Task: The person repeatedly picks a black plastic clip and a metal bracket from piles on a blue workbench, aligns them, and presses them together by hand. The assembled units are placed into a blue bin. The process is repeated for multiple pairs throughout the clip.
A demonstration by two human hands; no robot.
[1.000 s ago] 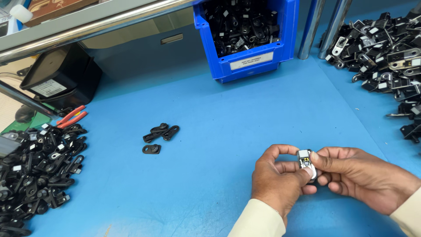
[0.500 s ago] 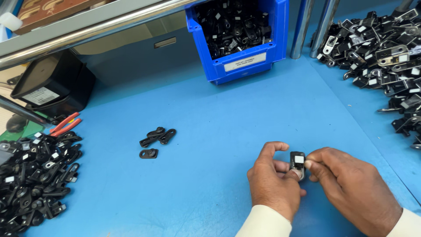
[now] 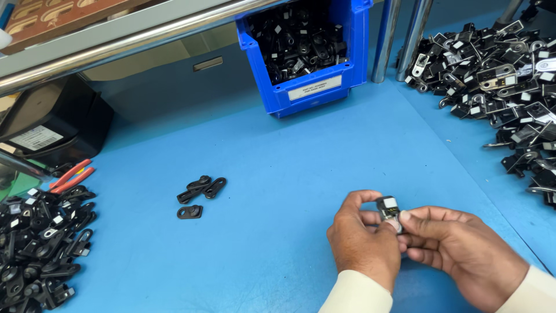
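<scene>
Black clip [image 3: 387, 207] pinched: left hand [image 3: 364, 239], right hand [image 3: 463, 254] (both).

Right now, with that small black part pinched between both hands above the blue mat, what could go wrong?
1. The small black part is held only by fingertips of the left hand and right hand; it could slip and drop onto the blue mat.
2. If it bounces, it might land in the heap of similar parts at right and be hard to pick out.
</scene>
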